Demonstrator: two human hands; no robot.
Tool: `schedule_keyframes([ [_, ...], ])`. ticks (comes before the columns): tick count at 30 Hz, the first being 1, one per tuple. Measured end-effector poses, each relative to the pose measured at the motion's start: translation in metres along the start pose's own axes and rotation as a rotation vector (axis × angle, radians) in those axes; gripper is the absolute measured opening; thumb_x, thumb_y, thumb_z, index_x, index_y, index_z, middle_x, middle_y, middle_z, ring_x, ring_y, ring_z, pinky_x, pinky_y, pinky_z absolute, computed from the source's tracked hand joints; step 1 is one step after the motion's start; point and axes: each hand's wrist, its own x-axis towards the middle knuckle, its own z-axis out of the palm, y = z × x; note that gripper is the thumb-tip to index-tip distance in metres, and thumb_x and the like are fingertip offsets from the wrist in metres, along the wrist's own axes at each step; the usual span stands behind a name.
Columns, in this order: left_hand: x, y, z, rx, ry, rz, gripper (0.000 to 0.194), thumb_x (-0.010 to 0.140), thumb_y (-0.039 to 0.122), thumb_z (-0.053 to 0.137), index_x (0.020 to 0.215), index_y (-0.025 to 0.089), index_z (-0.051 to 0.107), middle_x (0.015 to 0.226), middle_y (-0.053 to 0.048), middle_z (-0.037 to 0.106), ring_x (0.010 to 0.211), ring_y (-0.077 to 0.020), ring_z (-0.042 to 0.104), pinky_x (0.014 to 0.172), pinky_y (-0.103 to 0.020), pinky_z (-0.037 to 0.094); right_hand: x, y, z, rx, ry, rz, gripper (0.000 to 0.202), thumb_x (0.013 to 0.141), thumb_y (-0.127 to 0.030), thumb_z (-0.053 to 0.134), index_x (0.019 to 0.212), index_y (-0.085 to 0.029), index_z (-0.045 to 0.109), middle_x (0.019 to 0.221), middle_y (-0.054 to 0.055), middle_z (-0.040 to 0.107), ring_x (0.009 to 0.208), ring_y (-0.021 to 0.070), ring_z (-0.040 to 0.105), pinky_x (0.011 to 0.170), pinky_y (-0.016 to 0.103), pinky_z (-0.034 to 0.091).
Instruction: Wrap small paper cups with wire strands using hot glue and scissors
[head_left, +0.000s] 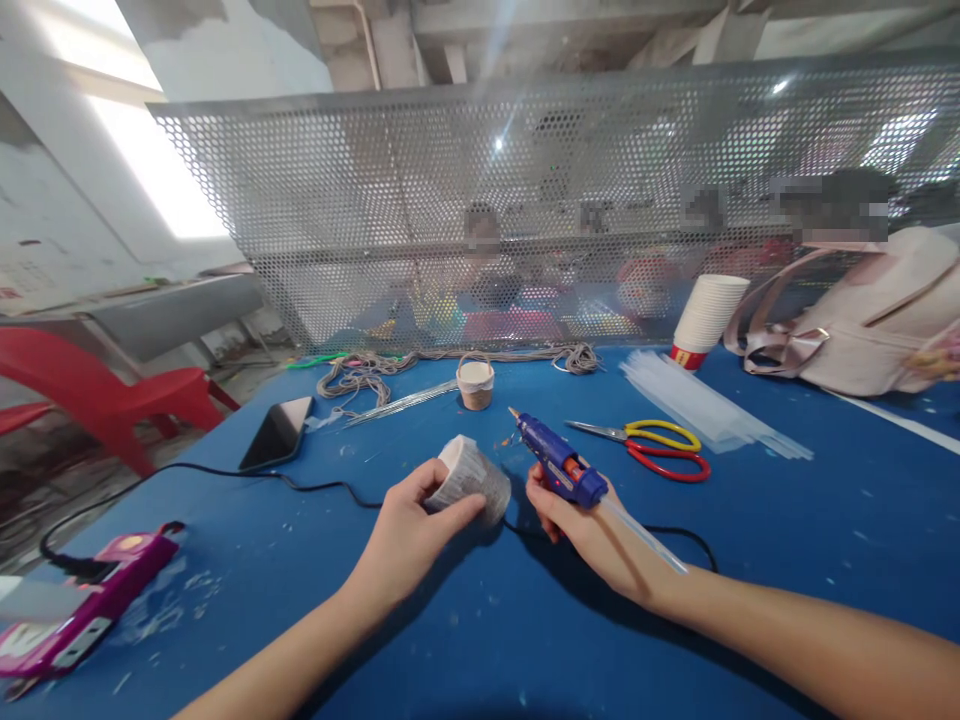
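My left hand (420,530) grips a tilted paper cup (480,480) wrapped in greyish material, thumb on its side and fingers at the white rim end. To its right, my right hand (577,520) is closed round the handle of a blue glue gun (555,460). The nozzle points up and left, apart from the cup, and a clear glue stick (645,538) sticks out of the back. Beyond the cup stands a small basket-like cup (475,386) with a thin handle. Scissors (660,445) with yellow and red handles lie right of the glue gun.
Clear glue sticks (697,405), stacked paper cups (709,320) and a pale backpack (862,320) are at the right. Grey cord (360,378) and thin wires (409,402) lie at the back. A phone (277,432), black cable (300,486) and purple power strip (97,605) are leftward. Perforated metal screen (337,220) behind.
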Motion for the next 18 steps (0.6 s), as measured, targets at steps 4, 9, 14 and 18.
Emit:
schedule_keyframes([
  [4,-0.001,-0.002,-0.001,0.217,0.002,0.179,0.025,0.064,0.031,0.072,0.057,0.020,0.050,0.063,0.004,0.050,0.064,-0.0155,0.047,0.063,-0.026,0.038,0.000,-0.003,-0.001,0.000,0.007,-0.005,0.024,0.076,-0.041,0.060,0.080,-0.021,0.048,0.060,-0.005,0.050,0.053,0.0129,0.047,0.054,0.027,0.041],
  [9,0.012,-0.003,-0.001,0.343,-0.117,0.181,0.029,0.065,0.029,0.070,0.091,0.020,0.059,0.088,-0.002,0.063,0.075,-0.0187,0.056,0.070,-0.030,0.046,0.003,-0.005,-0.004,-0.022,0.030,-0.006,0.024,0.077,-0.041,0.059,0.082,-0.020,0.049,0.059,-0.006,0.049,0.052,0.0122,0.047,0.054,0.026,0.040],
  [14,0.041,-0.005,-0.005,0.288,-0.275,0.158,0.048,0.070,0.020,0.052,0.117,0.021,0.052,0.111,-0.005,0.065,0.086,-0.0195,0.063,0.077,-0.033,0.052,0.012,0.004,-0.009,0.028,0.066,-0.062,0.024,0.077,-0.042,0.059,0.081,-0.020,0.049,0.058,-0.006,0.049,0.052,0.0121,0.047,0.053,0.026,0.040],
  [18,0.062,-0.007,-0.011,0.401,-0.331,0.159,0.041,0.068,0.022,0.049,0.108,0.021,0.059,0.112,-0.006,0.066,0.104,-0.0252,0.060,0.080,-0.033,0.052,0.018,0.012,-0.013,0.068,0.085,-0.064,0.023,0.077,-0.041,0.059,0.080,-0.021,0.048,0.056,-0.006,0.049,0.050,0.0120,0.045,0.051,0.026,0.038],
])
